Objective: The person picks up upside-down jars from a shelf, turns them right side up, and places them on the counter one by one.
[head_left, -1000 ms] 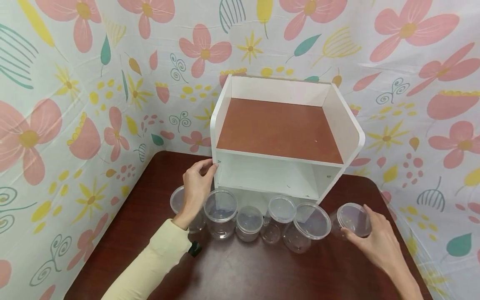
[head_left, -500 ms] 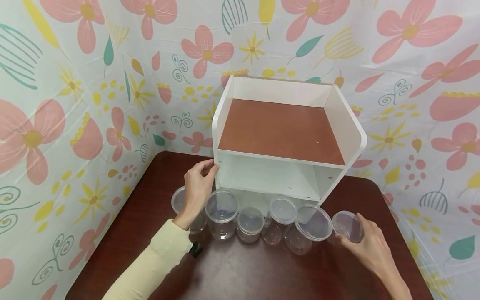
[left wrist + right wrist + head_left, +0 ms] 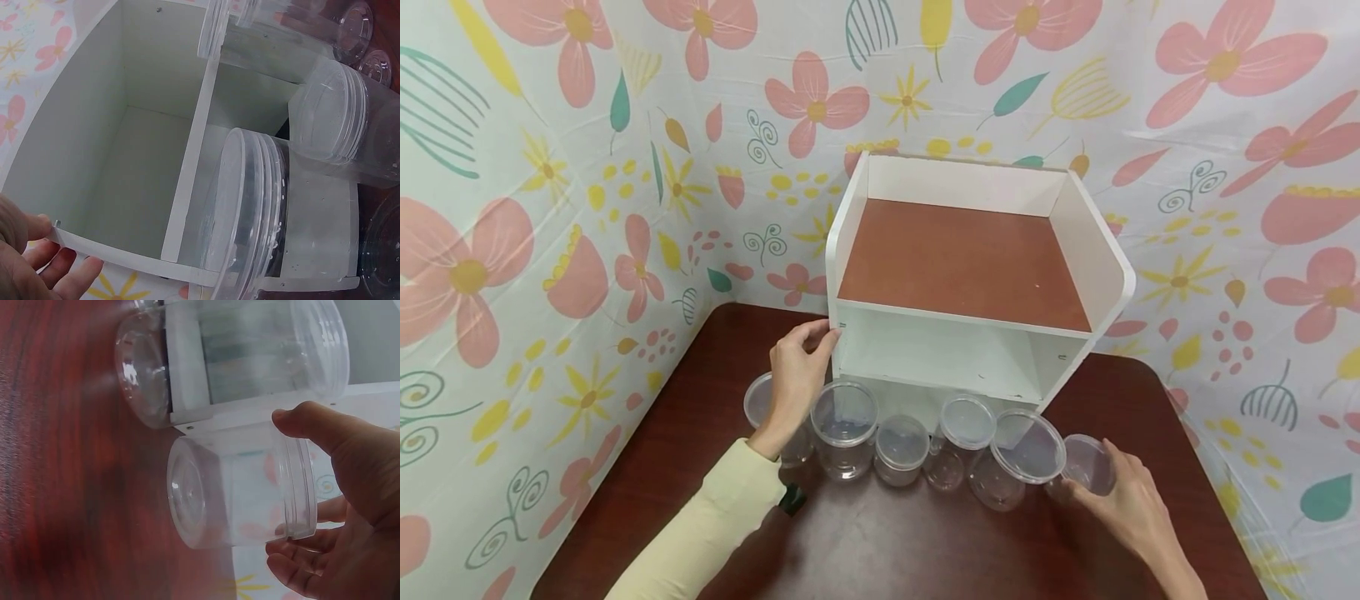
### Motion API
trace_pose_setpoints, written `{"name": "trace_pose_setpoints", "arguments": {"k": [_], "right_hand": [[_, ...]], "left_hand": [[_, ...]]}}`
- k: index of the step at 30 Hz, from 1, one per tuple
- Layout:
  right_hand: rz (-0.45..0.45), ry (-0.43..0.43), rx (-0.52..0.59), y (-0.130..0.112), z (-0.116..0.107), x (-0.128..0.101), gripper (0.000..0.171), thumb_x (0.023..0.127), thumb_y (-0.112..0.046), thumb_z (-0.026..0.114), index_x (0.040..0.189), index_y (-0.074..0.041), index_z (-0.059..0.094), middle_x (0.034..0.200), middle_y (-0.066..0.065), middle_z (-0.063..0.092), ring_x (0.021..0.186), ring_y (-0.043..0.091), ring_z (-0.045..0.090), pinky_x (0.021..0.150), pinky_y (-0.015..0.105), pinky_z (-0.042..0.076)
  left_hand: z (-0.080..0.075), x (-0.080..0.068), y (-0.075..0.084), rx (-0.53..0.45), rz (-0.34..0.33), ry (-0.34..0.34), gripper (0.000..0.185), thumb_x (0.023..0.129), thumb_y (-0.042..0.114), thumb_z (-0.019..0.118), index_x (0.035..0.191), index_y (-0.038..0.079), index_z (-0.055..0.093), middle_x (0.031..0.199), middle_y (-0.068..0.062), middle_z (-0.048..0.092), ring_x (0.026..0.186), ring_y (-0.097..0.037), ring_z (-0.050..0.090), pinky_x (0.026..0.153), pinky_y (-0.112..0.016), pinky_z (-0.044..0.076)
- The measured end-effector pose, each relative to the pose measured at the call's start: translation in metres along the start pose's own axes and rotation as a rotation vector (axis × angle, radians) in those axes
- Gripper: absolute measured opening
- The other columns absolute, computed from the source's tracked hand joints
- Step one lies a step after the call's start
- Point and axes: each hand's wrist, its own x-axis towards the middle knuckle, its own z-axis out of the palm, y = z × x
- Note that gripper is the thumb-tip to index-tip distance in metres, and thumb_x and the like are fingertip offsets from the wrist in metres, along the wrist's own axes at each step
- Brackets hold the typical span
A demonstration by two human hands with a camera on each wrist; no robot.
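My left hand [image 3: 796,371] pinches the front edge of the left side panel of a white shelf unit [image 3: 842,250]; in the left wrist view the thumb lies inside the panel and the fingers [image 3: 78,278] outside. My right hand [image 3: 1131,504] holds a small clear plastic jar [image 3: 1088,467] around its lid, thumb on one side and fingers on the other. That jar stands upright at the right end of a row of lidded clear jars. Beside it is a wide jar [image 3: 1028,446]. The left forearm partly hides the leftmost jar [image 3: 758,400].
More jars stand before the unit: a large one [image 3: 844,417], a short one [image 3: 901,450] and a medium one [image 3: 967,421]. The unit has a brown top board [image 3: 962,258]. A dark red table [image 3: 880,542] bears everything, with flowered cloth [image 3: 625,167] behind and at the sides.
My right hand has brought the small jar leftward and down, close to the wide jar. The left hand keeps its hold on the panel edge.
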Motion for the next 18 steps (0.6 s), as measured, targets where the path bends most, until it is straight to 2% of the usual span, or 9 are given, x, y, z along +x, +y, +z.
{"name": "trace_pose_setpoints", "arguments": {"k": [18], "right_hand": [[-0.017,-0.008,0.020,0.001,0.018,-0.006,0.094,0.070,-0.031,0.094,0.138,0.015,0.048,0.122,0.042,0.055,0.108,0.058,0.052,0.079,0.070,0.045]], "left_hand": [[0.000,0.000,-0.001,0.006,0.006,0.001,0.022,0.098,0.022,0.074,0.114,0.007,0.078,0.103,-0.006,0.077,0.094,-0.019,0.072,0.076,-0.036,0.054]]}}
